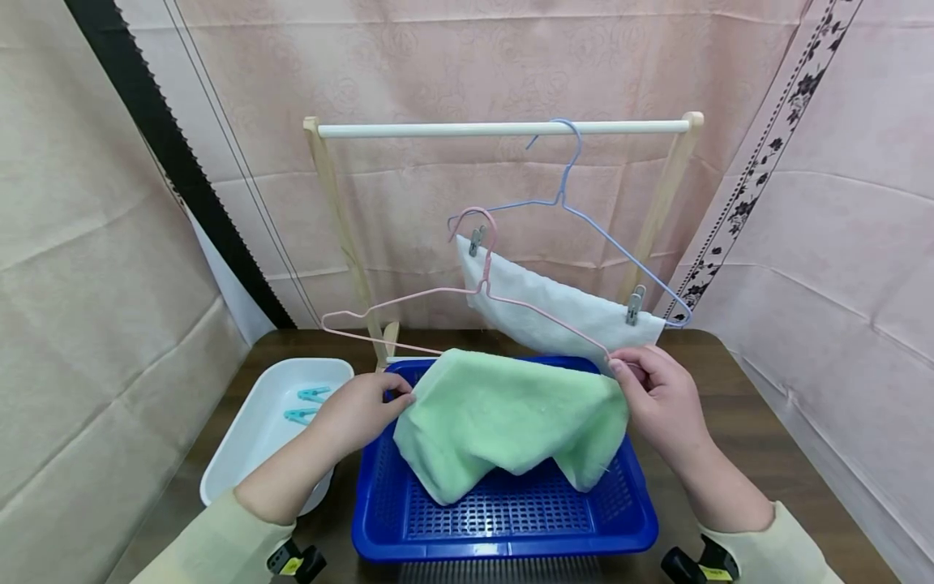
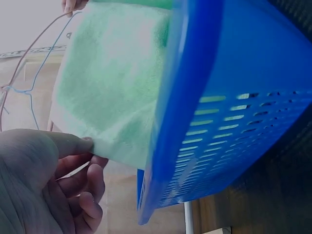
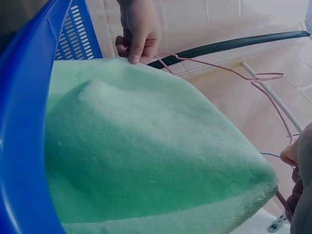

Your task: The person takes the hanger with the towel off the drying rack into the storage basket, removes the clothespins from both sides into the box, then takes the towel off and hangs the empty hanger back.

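A light green cloth is draped over the lower bar of a pink wire hanger, above a blue basket. My left hand pinches the cloth's upper left corner between thumb and finger, as the left wrist view also shows with the thumb on the edge. My right hand grips the right end of the pink hanger, close beside the cloth's right edge. In the right wrist view that hand is partly cut off, so whether it also touches the cloth cannot be told.
Behind stands a rack with a white rod. A blue hanger hangs on it, with a white cloth held by grey clips. At left, a white tray holds turquoise clips. All stand on a brown table.
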`<state>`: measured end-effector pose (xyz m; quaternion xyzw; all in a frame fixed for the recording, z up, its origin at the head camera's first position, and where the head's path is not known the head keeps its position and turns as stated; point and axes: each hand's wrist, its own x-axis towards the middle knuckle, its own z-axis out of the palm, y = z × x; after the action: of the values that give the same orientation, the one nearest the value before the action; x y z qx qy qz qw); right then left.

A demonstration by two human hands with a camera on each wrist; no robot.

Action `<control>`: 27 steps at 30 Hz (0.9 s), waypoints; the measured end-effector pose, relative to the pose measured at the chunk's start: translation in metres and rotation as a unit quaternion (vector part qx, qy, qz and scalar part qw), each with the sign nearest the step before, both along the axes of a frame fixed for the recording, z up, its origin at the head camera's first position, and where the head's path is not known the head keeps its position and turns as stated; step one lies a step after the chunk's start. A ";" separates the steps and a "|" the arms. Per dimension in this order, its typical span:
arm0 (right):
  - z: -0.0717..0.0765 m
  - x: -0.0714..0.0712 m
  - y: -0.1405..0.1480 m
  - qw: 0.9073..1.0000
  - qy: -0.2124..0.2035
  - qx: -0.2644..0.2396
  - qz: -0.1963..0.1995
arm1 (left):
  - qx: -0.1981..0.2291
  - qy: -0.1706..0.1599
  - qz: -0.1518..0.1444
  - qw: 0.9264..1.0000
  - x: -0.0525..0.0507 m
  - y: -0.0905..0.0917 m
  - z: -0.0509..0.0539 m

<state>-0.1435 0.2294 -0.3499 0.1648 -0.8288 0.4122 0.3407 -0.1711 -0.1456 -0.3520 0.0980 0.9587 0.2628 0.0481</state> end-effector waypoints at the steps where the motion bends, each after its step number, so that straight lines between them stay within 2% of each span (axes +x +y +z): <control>1: 0.000 0.000 0.000 1.000 -0.003 0.001 -0.003 | -0.004 -0.004 -0.001 1.000 0.000 0.000 -0.001; 12: -0.004 -0.003 0.004 1.000 -0.019 0.008 -0.023 | -0.046 -0.013 -0.014 0.999 -0.004 -0.002 -0.008; 27: -0.006 -0.004 0.007 0.999 -0.026 -0.002 -0.036 | -0.105 -0.039 -0.033 0.993 -0.001 -0.002 -0.015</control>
<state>-0.1470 0.2360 -0.3559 0.1230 -0.8422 0.4052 0.3336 -0.1723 -0.1473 -0.3667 0.1136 0.9746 0.1628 0.1041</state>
